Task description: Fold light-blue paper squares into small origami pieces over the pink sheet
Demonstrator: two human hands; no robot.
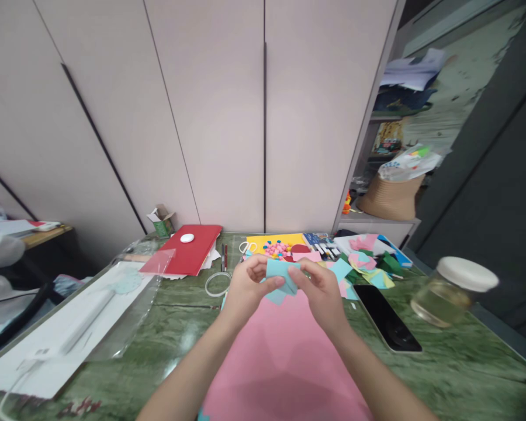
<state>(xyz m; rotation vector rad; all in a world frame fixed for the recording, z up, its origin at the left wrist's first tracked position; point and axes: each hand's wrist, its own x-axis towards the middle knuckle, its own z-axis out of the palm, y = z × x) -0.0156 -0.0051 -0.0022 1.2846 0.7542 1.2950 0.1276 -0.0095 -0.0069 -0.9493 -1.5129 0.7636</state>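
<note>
A small light blue paper (277, 269) with a folded flap is held up between both hands, above a large pink sheet (284, 356). My left hand (249, 286) pinches its left side, thumb in front and fingers behind. On the right side, my right hand (322, 286) grips the same paper, with the thumb pressed on its front. Another light blue piece shows just below the held paper; whether it is joined to it I cannot tell.
Beyond the hands lie pink beads (277, 249), white scissors (248, 248) and colored paper pieces (363, 260). A phone (388, 318) and lidded jar (449, 292) stand right. Leftward are a red folder (193, 251), white cable (218, 284) and white sheet (65, 327).
</note>
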